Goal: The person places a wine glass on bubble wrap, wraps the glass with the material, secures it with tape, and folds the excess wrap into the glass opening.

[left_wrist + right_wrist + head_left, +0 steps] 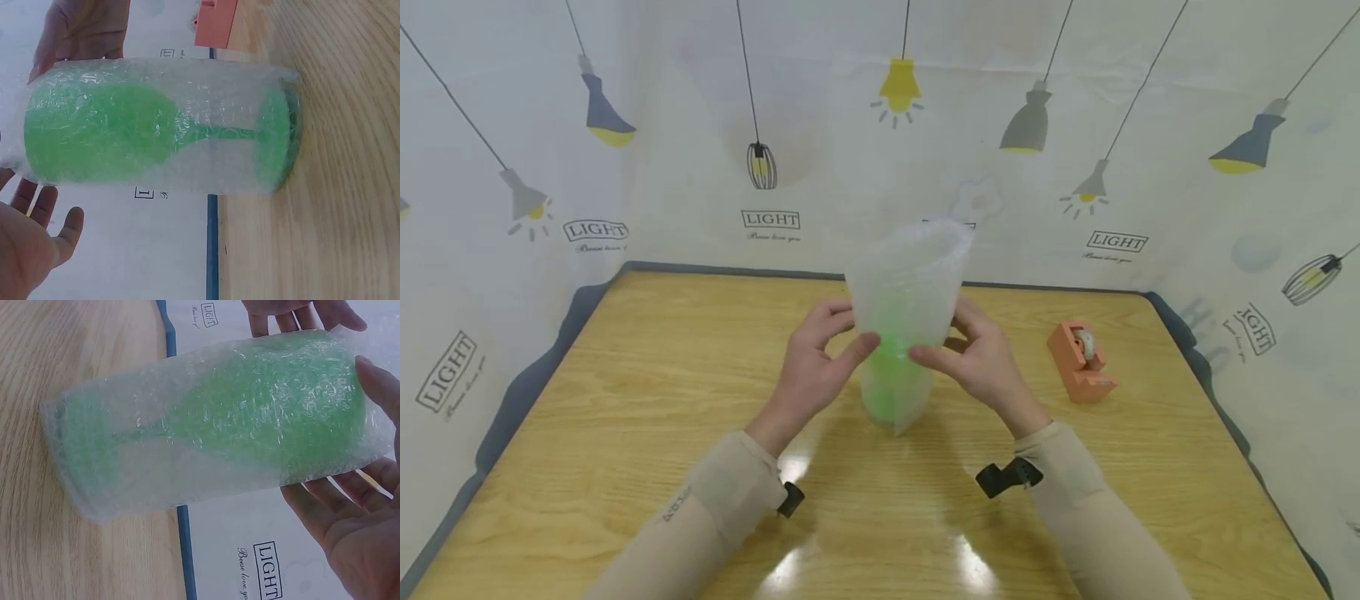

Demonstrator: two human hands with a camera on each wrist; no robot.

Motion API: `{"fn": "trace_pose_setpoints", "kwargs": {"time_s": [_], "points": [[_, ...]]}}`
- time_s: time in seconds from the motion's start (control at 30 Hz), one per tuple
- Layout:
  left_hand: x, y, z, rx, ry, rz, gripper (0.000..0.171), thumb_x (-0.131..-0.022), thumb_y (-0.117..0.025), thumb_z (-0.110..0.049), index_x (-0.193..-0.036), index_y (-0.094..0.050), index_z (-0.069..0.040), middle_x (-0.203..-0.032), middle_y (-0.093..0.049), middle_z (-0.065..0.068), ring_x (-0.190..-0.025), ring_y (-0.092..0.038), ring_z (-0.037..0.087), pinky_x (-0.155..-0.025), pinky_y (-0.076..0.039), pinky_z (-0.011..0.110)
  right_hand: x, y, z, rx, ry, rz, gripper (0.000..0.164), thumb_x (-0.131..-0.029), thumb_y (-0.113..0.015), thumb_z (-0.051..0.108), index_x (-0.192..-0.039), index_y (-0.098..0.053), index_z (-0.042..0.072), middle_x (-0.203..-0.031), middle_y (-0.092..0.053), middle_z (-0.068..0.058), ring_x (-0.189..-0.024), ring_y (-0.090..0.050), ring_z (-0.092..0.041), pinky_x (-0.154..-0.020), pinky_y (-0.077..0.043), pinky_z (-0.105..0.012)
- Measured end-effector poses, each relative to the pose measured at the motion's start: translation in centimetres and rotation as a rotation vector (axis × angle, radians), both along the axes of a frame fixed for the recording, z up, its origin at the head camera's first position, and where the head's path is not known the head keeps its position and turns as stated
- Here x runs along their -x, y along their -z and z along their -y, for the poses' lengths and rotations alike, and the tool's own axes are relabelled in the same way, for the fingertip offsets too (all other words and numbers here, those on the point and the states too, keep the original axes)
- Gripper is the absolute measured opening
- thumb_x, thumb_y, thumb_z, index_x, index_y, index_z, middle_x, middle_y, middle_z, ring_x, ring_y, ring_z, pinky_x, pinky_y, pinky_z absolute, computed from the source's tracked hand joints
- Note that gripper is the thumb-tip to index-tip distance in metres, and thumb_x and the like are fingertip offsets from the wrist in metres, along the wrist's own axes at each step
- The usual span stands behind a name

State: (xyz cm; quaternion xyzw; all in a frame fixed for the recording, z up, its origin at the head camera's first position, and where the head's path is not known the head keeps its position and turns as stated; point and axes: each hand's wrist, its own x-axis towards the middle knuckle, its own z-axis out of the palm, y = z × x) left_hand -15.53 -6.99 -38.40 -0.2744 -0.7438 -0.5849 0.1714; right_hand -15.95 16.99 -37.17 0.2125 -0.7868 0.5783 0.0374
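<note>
A green stemmed goblet (103,131) stands upright on the table inside a sleeve of bubble wrap (917,258), which rises well above the rim. One loose edge of the wrap runs down the front, ending in a pointed corner near the base. My left hand (823,354) holds the wrapped goblet from the left, thumb at the front and fingers towards the back. From the right, my right hand (985,358) holds it likewise, its thumb close to the wrap's front edge. Stem and round foot show through the wrap in both wrist views.
An orange tape dispenser (1081,362) with a roll of tape sits on the wooden table (662,358) to the right. A white cloth (827,100) printed with lamps hangs along the back and both sides. Black straps circle both wrists.
</note>
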Motion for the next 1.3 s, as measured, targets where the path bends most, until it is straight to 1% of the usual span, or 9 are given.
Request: {"fn": "trace_pose_setpoints", "kwargs": {"time_s": [0.17, 0.37, 0.5, 0.6, 0.7, 0.83, 0.97, 1.13, 1.3], "points": [[0.0, 0.1, -0.3, -0.038, 0.009, -0.032, 0.024, -0.096, -0.072, -0.017, -0.114, -0.077, -0.002, -0.125, -0.065, 0.011, -0.123, -0.058, 0.024, -0.109, -0.047, 0.041, -0.1, -0.1, 0.1, 0.009, 0.017, 0.009, 0.071, -0.086, -0.082, 0.007, -0.151, -0.053, 0.014, -0.144, -0.055, -0.008, -0.124, -0.059, -0.029, -0.097, -0.058, -0.051], [-0.1, 0.2, -0.1, 0.022, 0.063, -0.011, 0.046, -0.104, -0.055, -0.041, -0.111, -0.077, -0.001, -0.126, -0.06, 0.012, -0.123, -0.056, 0.026, -0.107, -0.049, 0.045, -0.1, -0.2, 0.3, 0.015, 0.026, 0.018, 0.068, -0.087, -0.082, 0.009, -0.149, -0.054, 0.014, -0.142, -0.057, -0.008, -0.122, -0.06, -0.028, -0.097, -0.058, -0.051], [-0.1, 0.1, 0.4, 0.079, 0.109, 0.028, 0.044, -0.112, -0.043, -0.027, -0.111, -0.075, 0.003, -0.132, -0.055, 0.013, -0.128, -0.05, 0.028, -0.111, -0.042, 0.049, -0.2, -0.2, 0.4, 0.022, 0.027, 0.025, 0.067, -0.087, -0.082, 0.01, -0.148, -0.056, 0.013, -0.141, -0.058, -0.008, -0.122, -0.06, -0.027, -0.097, -0.058, -0.053], [-0.2, -0.1, 0.7, 0.097, 0.134, 0.045, 0.038, -0.111, -0.04, -0.012, -0.113, -0.074, 0.007, -0.134, -0.052, 0.014, -0.131, -0.047, 0.028, -0.112, -0.04, 0.05, -0.2, -0.3, 0.4, 0.021, 0.026, 0.03, 0.066, -0.087, -0.082, 0.011, -0.148, -0.056, 0.014, -0.14, -0.059, -0.007, -0.122, -0.06, -0.027, -0.097, -0.058, -0.053], [-0.1, -0.2, 0.7, 0.11, 0.122, 0.049, 0.034, -0.11, -0.046, -0.013, -0.114, -0.075, 0.004, -0.133, -0.053, 0.012, -0.131, -0.046, 0.026, -0.113, -0.04, 0.05, -0.2, -0.4, 0.5, 0.015, 0.026, 0.033, 0.064, -0.087, -0.082, 0.012, -0.147, -0.057, 0.016, -0.139, -0.06, -0.005, -0.121, -0.06, -0.026, -0.097, -0.058, -0.051], [0.0, -0.3, 0.2, 0.119, 0.054, 0.034, 0.027, -0.105, -0.061, -0.02, -0.121, -0.075, -0.003, -0.131, -0.058, 0.01, -0.127, -0.051, 0.026, -0.112, -0.042, 0.05, -0.2, -0.6, 0.7, 0.01, 0.031, 0.039, 0.062, -0.087, -0.082, 0.011, -0.144, -0.059, 0.014, -0.138, -0.06, -0.006, -0.121, -0.06, -0.026, -0.096, -0.059, -0.047], [0.0, -0.2, -0.4, 0.094, -0.007, 0.034, 0.027, -0.096, -0.073, -0.015, -0.122, -0.075, -0.006, -0.128, -0.06, 0.011, -0.121, -0.054, 0.026, -0.106, -0.047, 0.052, -0.2, -0.6, 0.9, 0.017, 0.036, 0.036, 0.061, -0.087, -0.082, 0.009, -0.143, -0.06, 0.011, -0.138, -0.06, -0.008, -0.122, -0.059, -0.027, -0.097, -0.059, -0.045], [0.2, 0.1, -1.0, 0.015, -0.042, 0.075, 0.031, -0.091, -0.079, -0.01, -0.12, -0.071, -0.004, -0.12, -0.06, 0.011, -0.112, -0.056, 0.022, -0.099, -0.054, 0.047, -0.4, -0.2, 1.1, 0.016, 0.053, -0.004, 0.059, -0.087, -0.082, 0.01, -0.142, -0.061, 0.012, -0.137, -0.061, -0.007, -0.121, -0.059, -0.026, -0.098, -0.058, -0.047], [0.5, 0.5, -1.3, -0.025, -0.058, 0.064, 0.042, -0.089, -0.081, -0.009, -0.127, -0.063, -0.005, -0.12, -0.059, 0.009, -0.11, -0.055, 0.02, -0.1, -0.052, 0.04, -0.7, 0.4, 1.3, 0.003, 0.073, -0.062, 0.056, -0.088, -0.082, 0.01, -0.141, -0.063, 0.012, -0.136, -0.061, -0.007, -0.124, -0.058, -0.024, -0.1, -0.057, -0.048]]}}
